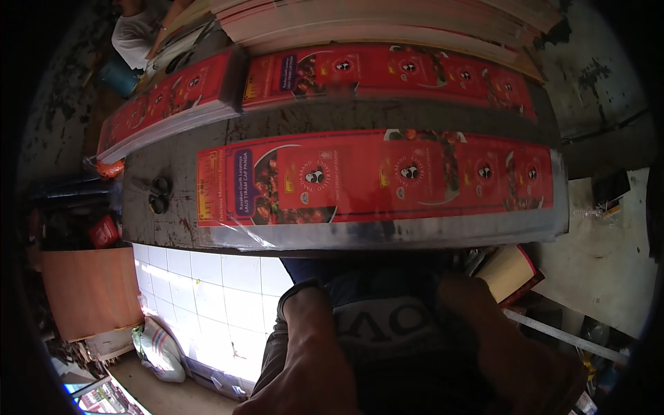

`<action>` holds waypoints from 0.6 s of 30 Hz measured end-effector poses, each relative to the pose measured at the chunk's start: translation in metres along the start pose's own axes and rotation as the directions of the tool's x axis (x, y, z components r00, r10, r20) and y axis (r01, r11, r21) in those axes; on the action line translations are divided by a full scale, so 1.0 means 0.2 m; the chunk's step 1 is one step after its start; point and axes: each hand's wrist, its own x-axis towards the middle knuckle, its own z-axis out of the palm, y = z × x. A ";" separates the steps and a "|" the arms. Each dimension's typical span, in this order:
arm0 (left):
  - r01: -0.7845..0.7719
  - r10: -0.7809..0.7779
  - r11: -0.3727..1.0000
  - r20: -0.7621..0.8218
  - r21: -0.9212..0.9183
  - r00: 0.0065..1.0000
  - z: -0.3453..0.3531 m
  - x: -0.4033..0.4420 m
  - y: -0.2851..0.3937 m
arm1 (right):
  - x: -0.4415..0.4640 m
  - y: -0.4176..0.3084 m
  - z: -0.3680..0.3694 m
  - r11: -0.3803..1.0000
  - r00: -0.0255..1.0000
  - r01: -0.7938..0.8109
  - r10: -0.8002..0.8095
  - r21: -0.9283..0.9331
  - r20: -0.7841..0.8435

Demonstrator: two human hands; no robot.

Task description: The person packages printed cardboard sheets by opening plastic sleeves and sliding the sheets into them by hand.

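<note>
From my remote feed, I can't tell how far the left hand point(309, 315) or right hand point(474, 308) is open, or whether either holds anything; both are beside the shirt point(387, 325). Just ahead, red printed sheets point(366, 178) lie flat on the table point(174, 220), probably for easy reach. Leftward slumps a bulging sack point(162, 354), contents hidden.

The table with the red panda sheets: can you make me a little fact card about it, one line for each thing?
Table: dark, scratched top
Nearest pile: red panda sheets, lying along the table's front edge
Behind it: a slanted red pile on the left and a long red pile on the right
Scissors: lying left of the nearest pile
Arms: left arm and right arm below the table edge; what the hands do is unclear
</note>
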 end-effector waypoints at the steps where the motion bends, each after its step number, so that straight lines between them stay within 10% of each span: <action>1: -0.023 0.024 0.999 -0.012 0.027 1.000 0.01 0.00 -0.01 | 0.01 0.00 -0.01 0.999 0.998 -0.042 0.040 0.031 0.058; 18: -0.091 0.093 0.992 -0.027 0.084 0.995 0.00 0.01 -0.02 | 0.01 0.03 -0.02 0.980 0.993 0.096 -0.082 -0.177 0.083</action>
